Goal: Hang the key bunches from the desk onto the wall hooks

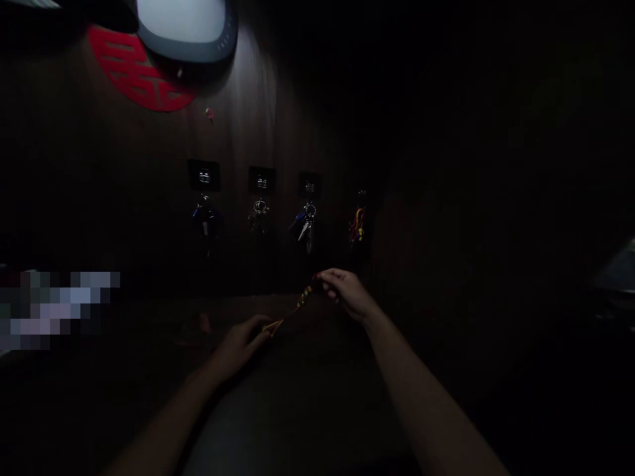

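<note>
A braided cord (pixel 304 296) with yellow and dark knots or beads stretches slantwise between my two hands. My right hand (pixel 347 291) pinches its red upper end. On the lower left, the fingers of my left hand (pixel 248 337) hold the yellow loop (pixel 272 326) at the other end. Straight ahead on the dark wooden wall, bunches of keys hang from hooks: a left bunch (pixel 205 218), a middle bunch (pixel 260 210) and a right bunch (pixel 308 221). Farther right hangs a red and yellow cord (pixel 358 221). Dim light hides fine detail.
A lit device with a pale panel (pixel 186 23) is at the upper left, in front of a red paper cutout (pixel 133 73). A small reddish thing (pixel 209 114) is on the wall below. At the left edge lies a blurred-out pale patch (pixel 54 314). The right side is very dark.
</note>
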A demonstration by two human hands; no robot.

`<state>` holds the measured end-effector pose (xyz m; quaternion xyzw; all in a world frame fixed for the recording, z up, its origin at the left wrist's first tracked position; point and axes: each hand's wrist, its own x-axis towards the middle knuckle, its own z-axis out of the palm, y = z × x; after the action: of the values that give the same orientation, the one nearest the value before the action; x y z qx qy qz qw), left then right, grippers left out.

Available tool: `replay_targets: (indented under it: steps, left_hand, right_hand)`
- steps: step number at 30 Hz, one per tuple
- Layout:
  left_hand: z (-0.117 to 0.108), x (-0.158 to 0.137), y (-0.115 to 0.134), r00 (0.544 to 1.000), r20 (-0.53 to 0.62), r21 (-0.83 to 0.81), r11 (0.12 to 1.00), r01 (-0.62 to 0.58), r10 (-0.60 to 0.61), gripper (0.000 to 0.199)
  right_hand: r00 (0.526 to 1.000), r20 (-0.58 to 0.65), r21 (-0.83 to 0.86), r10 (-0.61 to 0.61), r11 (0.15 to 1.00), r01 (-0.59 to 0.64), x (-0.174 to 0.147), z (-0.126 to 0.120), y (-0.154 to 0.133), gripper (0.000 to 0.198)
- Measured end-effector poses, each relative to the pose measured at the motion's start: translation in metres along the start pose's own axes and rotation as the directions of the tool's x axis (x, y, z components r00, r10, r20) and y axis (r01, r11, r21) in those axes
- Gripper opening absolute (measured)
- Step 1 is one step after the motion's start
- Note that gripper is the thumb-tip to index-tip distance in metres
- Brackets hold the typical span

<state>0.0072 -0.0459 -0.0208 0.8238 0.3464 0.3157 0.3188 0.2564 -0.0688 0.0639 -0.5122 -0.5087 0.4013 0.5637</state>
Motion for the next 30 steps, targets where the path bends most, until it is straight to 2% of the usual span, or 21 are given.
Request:
replay_targets:
  steps: [3,10,14,19,24,30]
  left_hand:
    - [0.0,0.0,-0.003,1.0,0.015,0.006,1.0,0.0,-0.001,0.03]
    - [0.001,0.0,-0.005,0.998,0.062,0.015,1.0,-0.019,0.018,0.028]
    - [0.001,0.0,-0.006,0.998,0.053,0.008,0.999,-0.037,0.037,0.026]
    - [0.0,0.001,-0.003,0.998,0.055,-0.016,0.999,-0.032,0.033,0.024]
    - [0.001,0.002,-0.001,0.999,0.033,-0.01,1.0,-0.007,0.007,0.023]
    - [0.001,0.002,-0.001,0.999,0.033,-0.004,1.0,0.014,-0.014,0.024]
  right_hand:
    - [0.998,-0.066,-0.032,-0.018,0.999,0.016,0.013,-0.016,-0.024,0.016]
    - [0.978,-0.185,-0.261,-0.092,0.964,0.042,0.052,-0.037,-0.076,0.009]
    - [0.946,-0.271,-0.325,-0.18,0.942,0.086,0.072,-0.046,-0.105,0.01]
    - [0.899,-0.38,-0.347,-0.219,0.934,0.081,0.09,-0.057,-0.134,0.01]
    - [0.856,-0.455,-0.372,-0.243,0.926,0.065,0.1,-0.066,-0.148,0.012]
    - [0.84,-0.496,-0.376,-0.219,0.927,0.019,0.099,-0.08,-0.137,0.016]
